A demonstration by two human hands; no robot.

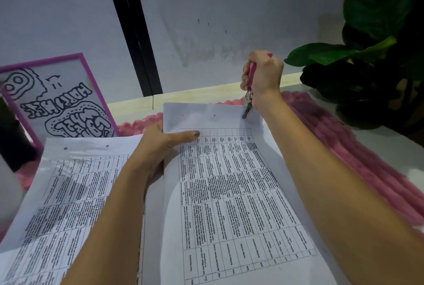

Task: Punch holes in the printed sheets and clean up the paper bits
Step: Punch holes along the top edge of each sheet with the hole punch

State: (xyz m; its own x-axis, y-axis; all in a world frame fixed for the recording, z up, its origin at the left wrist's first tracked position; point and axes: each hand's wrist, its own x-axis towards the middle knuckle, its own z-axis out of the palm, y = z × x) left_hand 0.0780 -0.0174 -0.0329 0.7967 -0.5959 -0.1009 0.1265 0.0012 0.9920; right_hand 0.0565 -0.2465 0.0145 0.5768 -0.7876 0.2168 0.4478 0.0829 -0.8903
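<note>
A printed sheet [229, 193] with a table of text is lifted at its far end; two punched holes show pink along its top margin. My left hand [165, 140] pinches its left edge, thumb lying on top. My right hand [263, 73] grips a pink-handled hole punch [249, 99], whose metal jaws sit on the sheet's top right corner. To the left lies another printed sheet [68, 193] with two holes near its top edge, on a stack.
A pink fluffy rug [344, 147] lies under the papers. A purple-framed drawing [62, 101] leans on the wall at the left. A dark-leaved plant [367, 67] stands at the right. A black post [135, 32] runs up the wall.
</note>
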